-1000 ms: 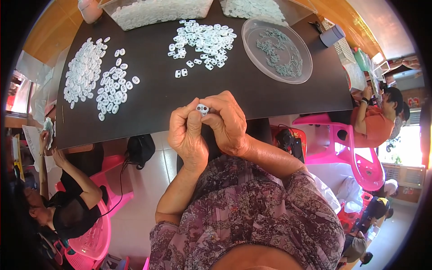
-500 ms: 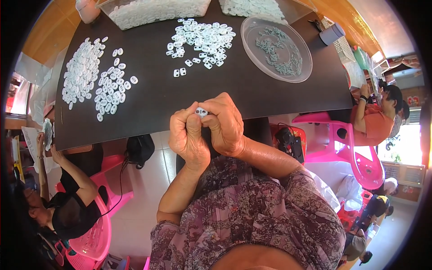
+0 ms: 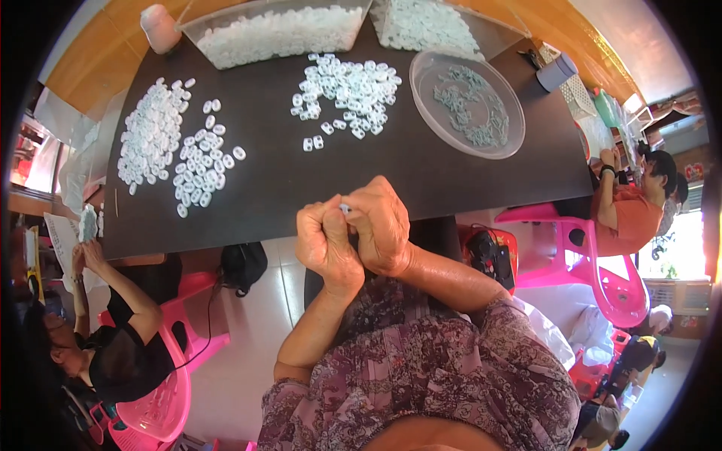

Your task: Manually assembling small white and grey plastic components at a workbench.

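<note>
My left hand (image 3: 329,244) and my right hand (image 3: 381,227) meet just off the near edge of the dark table (image 3: 263,161). Between their thumbs and fingertips they pinch one small white plastic piece (image 3: 345,209), mostly covered by the fingers. Farther back lies a pile of white two-holed plastic pieces (image 3: 353,86), with a pair (image 3: 313,143) set apart in front. White oval pieces form a large heap (image 3: 154,128) and a smaller group (image 3: 199,169) at the left. A round clear lid (image 3: 429,113) at the right holds small grey-green parts (image 3: 485,135).
Two clear bins (image 3: 278,37) of white pieces line the far edge. A white bottle (image 3: 159,28) stands far left, a grey cup (image 3: 556,72) far right. One person (image 3: 128,338) sits at the left, another (image 3: 639,203) at the right. Pink chairs (image 3: 617,289) stand nearby.
The fingers have closed farther over the small white piece, hiding more of it. The whole view has shifted, so the table and hands appear lower and slightly to the right.
</note>
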`<state>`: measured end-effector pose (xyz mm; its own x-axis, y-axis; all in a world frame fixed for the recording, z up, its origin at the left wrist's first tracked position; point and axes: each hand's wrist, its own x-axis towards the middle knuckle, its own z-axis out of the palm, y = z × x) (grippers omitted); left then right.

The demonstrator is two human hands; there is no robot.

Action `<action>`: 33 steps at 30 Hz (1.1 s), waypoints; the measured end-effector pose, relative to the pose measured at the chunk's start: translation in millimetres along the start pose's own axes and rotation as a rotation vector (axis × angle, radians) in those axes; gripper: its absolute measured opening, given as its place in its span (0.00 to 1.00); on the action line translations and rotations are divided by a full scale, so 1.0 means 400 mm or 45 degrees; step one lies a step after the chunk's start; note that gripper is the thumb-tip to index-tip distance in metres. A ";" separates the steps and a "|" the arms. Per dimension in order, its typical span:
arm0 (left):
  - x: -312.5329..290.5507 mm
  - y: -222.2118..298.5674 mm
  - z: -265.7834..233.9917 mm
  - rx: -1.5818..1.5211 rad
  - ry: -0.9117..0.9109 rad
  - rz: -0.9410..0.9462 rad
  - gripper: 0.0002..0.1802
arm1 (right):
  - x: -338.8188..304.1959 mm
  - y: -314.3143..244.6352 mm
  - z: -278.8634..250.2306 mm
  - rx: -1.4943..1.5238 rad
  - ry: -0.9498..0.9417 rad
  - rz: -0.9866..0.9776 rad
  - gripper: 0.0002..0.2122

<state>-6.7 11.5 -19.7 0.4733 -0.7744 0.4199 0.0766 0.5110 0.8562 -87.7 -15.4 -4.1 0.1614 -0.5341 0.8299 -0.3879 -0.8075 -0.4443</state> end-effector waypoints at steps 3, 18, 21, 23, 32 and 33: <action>-0.004 0.001 -0.004 -0.008 0.000 -0.034 0.09 | 0.000 -0.002 0.001 0.017 0.014 -0.036 0.10; 0.374 -0.143 -0.041 1.362 -0.581 0.673 0.18 | 0.325 0.256 -0.210 -0.525 0.005 0.101 0.07; 0.373 -0.158 -0.034 1.345 -0.835 0.671 0.27 | 0.421 0.352 -0.255 -0.784 0.032 -0.017 0.08; 0.358 -0.148 -0.034 1.300 -0.842 0.698 0.26 | 0.467 0.419 -0.276 -0.919 -0.011 0.028 0.08; 0.354 -0.133 -0.052 0.997 -0.730 0.247 0.22 | 0.547 0.625 -0.262 -1.261 -0.314 0.206 0.07; 0.351 -0.132 -0.071 0.963 -0.682 0.198 0.23 | 0.548 0.615 -0.231 -1.241 -0.345 0.176 0.09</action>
<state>80.6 -113.8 -14.5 -0.0510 -0.8825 0.4675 -0.6330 0.3906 0.6684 -231.6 -308.1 99.4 0.2121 -0.7436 0.6341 -0.9690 -0.2443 0.0377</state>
